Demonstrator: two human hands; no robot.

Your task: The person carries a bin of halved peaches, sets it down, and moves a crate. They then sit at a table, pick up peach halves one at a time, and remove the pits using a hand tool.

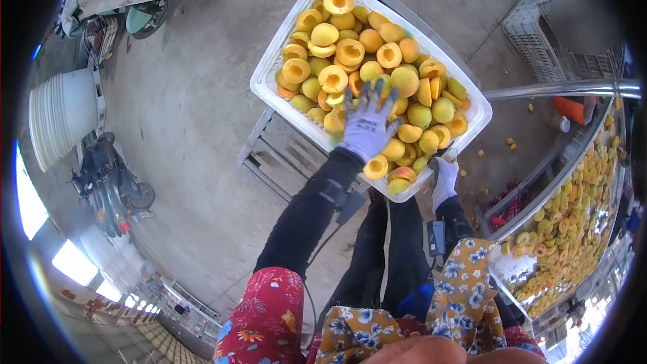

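A white plastic crate full of halved yellow-orange fruit rests on a metal stand. My left hand, in a pale glove with grey fingertips, lies on top of the fruit near the crate's front side, its fingers spread. At the crate's near right corner is my right hand, also gloved, touching the rim. Its fingers are curled at the edge and partly hidden, so its grip on the crate is hard to make out.
A metal-edged table at the right carries many fruit halves. White crates stand at the upper right. A motorbike and stacked white tubs are at the left. The metal stand juts out below the crate.
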